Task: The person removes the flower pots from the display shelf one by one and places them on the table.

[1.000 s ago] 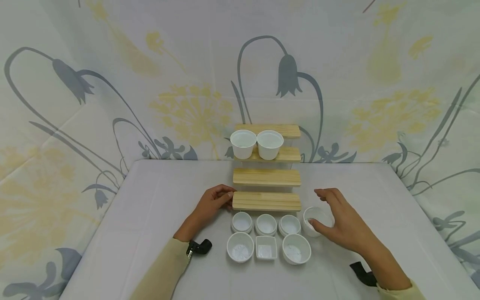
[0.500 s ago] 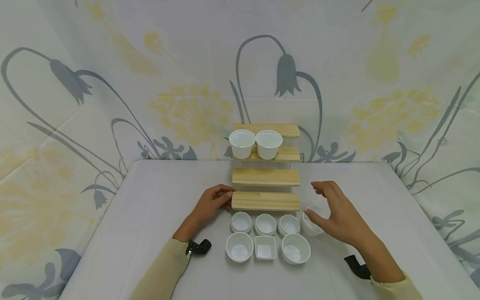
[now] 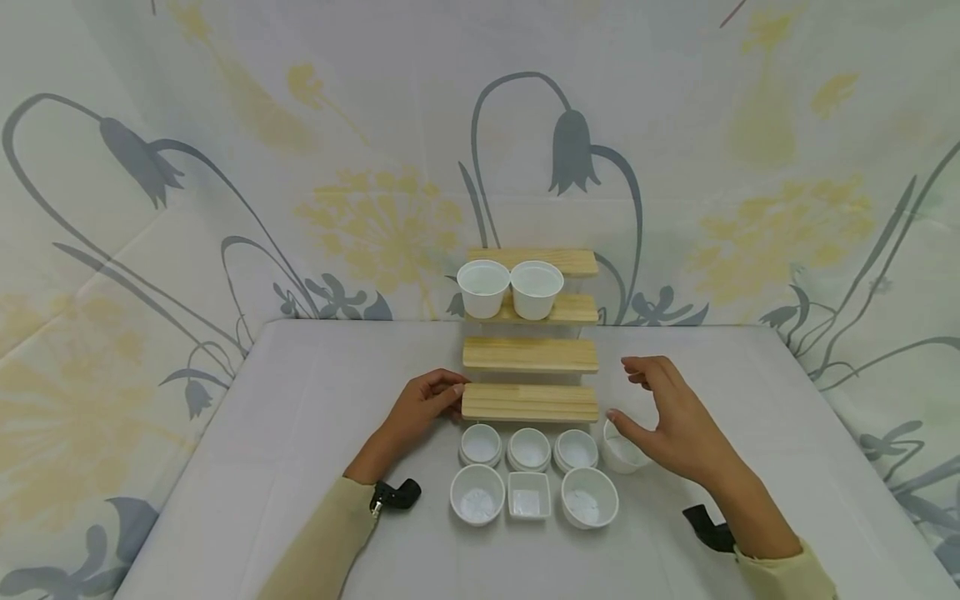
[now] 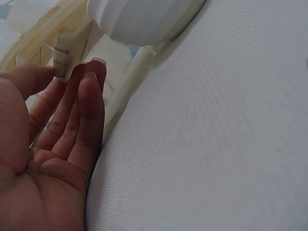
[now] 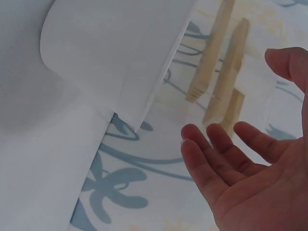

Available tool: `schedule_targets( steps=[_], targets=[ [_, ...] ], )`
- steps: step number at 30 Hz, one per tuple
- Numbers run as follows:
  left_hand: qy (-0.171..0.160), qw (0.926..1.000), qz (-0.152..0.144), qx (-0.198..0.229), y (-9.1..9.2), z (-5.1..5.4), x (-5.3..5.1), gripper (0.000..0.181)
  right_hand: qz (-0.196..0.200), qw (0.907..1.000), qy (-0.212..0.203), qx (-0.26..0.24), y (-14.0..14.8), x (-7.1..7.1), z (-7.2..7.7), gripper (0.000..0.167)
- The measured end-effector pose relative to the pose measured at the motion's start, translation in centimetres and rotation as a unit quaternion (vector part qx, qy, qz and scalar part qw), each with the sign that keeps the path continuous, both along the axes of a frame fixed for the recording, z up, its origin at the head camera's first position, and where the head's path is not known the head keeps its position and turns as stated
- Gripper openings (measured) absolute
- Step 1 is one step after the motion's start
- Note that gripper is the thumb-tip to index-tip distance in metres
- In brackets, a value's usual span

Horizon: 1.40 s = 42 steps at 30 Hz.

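My left hand point(image 3: 426, 410) is at the left end of the lowest plank of a wooden tiered shelf point(image 3: 529, 403). In the left wrist view, the thumb and fingers point(image 4: 91, 103) pinch that plank's end point(image 4: 67, 53). My right hand point(image 3: 671, 425) hovers to the right of the shelf with fingers point(image 5: 202, 163) loosely bent and nothing in them. Below and left of it stands a white cup point(image 3: 621, 454), partly covered by the hand in the head view. In the right wrist view this white cup point(image 5: 115, 48) looks apart from the fingers.
Two white cups point(image 3: 483, 292) stand side by side on an upper plank. In front of the shelf sit three small white bowls point(image 3: 529, 450) in a row. Nearer are two larger bowls point(image 3: 477, 496) with a square white dish point(image 3: 528, 497) between them.
My right hand has shifted slightly left and away from me, over the cup's right side. My left hand stays at the plank end, and the bowls and cups keep their places.
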<state>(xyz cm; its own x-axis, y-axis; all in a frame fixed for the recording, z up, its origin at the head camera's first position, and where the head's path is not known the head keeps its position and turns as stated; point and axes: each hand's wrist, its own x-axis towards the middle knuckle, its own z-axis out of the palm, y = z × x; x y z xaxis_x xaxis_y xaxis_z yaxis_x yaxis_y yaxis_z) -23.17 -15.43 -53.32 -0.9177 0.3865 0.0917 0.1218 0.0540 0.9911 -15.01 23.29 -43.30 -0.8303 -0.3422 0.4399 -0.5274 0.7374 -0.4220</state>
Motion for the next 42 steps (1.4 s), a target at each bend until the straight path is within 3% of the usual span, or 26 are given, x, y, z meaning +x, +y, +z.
schedule_targets(
  steps=[26,42],
  targets=[
    [-0.010,1.0000,0.001,-0.001,-0.1,0.2,0.1,0.026,0.015,0.9993,-0.002,-0.034,-1.6,-2.8,1.1,0.065],
    [-0.013,0.9999,0.002,-0.006,-0.1,0.1,0.0,0.026,0.025,0.9959,0.013,-0.086,-3.8,-4.7,2.3,0.058]
  ],
)
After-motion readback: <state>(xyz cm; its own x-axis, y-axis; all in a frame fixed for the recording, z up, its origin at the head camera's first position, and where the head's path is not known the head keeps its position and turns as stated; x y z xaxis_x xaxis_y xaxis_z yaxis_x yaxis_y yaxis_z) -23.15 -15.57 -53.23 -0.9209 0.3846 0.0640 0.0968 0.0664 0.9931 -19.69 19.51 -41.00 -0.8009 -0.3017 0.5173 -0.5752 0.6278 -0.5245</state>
